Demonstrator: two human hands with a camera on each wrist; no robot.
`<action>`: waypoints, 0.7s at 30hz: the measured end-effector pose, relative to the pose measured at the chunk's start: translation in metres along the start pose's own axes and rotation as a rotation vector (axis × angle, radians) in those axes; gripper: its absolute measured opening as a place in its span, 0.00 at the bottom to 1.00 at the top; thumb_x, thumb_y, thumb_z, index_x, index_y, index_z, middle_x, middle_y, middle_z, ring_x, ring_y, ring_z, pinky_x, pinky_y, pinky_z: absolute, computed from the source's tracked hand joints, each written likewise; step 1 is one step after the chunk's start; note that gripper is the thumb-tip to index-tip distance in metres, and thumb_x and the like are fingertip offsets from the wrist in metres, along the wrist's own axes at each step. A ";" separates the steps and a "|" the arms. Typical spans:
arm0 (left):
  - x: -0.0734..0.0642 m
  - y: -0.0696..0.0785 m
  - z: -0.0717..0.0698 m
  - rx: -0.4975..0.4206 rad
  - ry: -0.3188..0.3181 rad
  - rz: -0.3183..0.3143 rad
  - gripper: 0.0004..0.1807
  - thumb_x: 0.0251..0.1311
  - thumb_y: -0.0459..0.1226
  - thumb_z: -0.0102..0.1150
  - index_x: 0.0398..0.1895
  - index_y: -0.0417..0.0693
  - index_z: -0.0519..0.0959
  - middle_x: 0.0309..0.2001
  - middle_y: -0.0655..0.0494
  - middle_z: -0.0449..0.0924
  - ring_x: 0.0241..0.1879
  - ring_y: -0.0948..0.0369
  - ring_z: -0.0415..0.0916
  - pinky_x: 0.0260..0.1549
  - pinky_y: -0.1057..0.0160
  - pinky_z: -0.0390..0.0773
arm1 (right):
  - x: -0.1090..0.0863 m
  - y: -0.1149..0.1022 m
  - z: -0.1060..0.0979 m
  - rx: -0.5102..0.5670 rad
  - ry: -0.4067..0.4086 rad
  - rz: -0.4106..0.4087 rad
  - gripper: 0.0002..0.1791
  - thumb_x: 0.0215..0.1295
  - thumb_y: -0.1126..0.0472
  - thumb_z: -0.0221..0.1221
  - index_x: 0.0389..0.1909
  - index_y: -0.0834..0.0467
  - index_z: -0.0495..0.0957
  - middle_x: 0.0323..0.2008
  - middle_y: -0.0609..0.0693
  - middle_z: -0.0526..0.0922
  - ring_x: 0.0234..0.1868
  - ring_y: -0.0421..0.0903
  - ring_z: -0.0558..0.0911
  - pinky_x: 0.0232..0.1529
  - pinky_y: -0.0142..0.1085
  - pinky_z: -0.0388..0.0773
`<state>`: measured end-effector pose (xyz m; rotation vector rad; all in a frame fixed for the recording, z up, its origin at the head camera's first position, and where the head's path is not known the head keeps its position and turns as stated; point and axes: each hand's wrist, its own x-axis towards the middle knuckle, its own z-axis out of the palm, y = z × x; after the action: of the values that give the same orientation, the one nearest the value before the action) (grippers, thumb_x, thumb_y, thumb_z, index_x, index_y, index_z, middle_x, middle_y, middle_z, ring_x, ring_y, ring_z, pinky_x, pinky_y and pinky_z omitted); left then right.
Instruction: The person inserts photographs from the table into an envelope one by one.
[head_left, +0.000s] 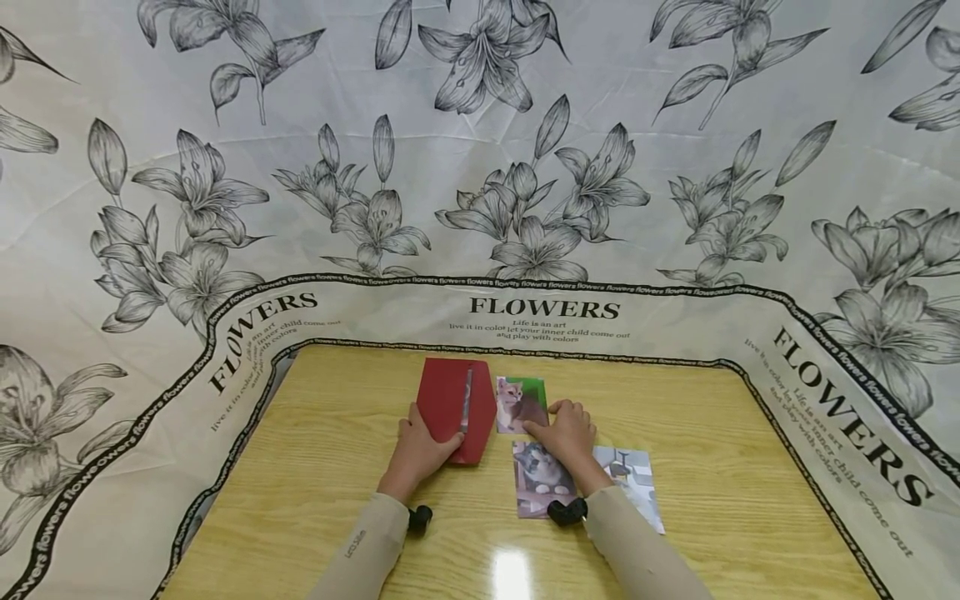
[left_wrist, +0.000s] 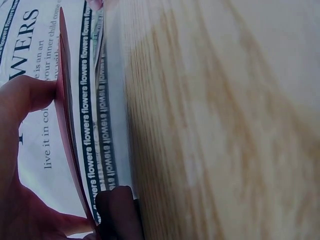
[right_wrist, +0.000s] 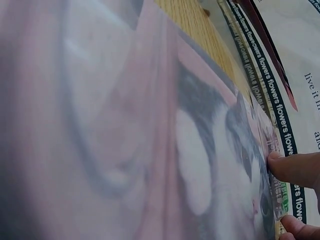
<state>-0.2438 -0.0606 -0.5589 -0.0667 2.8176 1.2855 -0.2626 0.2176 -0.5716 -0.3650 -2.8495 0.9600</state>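
Observation:
In the head view my left hand point(head_left: 424, 450) grips a red paper envelope point(head_left: 438, 400) across its lower part, fingers at the left edge and thumb over the front. A grey picture strip point(head_left: 467, 400) shows along the envelope's opening. From the left wrist view, the envelope point(left_wrist: 65, 100) appears edge-on between thumb and finger. My right hand point(head_left: 572, 433) holds the lower right corner of a picture card of a pinkish cat on green point(head_left: 517, 406). Beneath that wrist lies a grey-and-white cat picture point(head_left: 536, 479), which also fills much of the right wrist view.
Another picture point(head_left: 637, 483), pale with a dark shape, lies partly under the right forearm. The wood-grain table point(head_left: 315, 467) is bordered by a flower-printed cloth point(head_left: 540, 321) at the back and sides. Black wrist cameras point(head_left: 420, 521) sit on both wrists.

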 end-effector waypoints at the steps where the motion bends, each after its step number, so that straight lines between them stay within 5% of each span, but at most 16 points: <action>1: 0.000 0.000 0.000 -0.001 -0.001 0.001 0.65 0.60 0.56 0.74 0.84 0.29 0.45 0.63 0.27 0.65 0.53 0.40 0.78 0.53 0.39 0.81 | -0.001 0.000 0.000 0.001 0.000 0.000 0.35 0.60 0.41 0.77 0.52 0.64 0.77 0.49 0.61 0.75 0.53 0.63 0.73 0.60 0.60 0.65; 21: 0.000 -0.001 0.000 0.004 0.001 0.007 0.65 0.60 0.56 0.74 0.84 0.30 0.45 0.63 0.27 0.65 0.52 0.40 0.78 0.53 0.40 0.81 | 0.001 -0.002 0.002 0.040 0.015 -0.010 0.33 0.59 0.46 0.79 0.53 0.63 0.76 0.43 0.58 0.81 0.49 0.61 0.78 0.58 0.59 0.66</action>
<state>-0.2443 -0.0614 -0.5592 -0.0569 2.8234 1.2818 -0.2642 0.2149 -0.5718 -0.3519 -2.8118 1.0066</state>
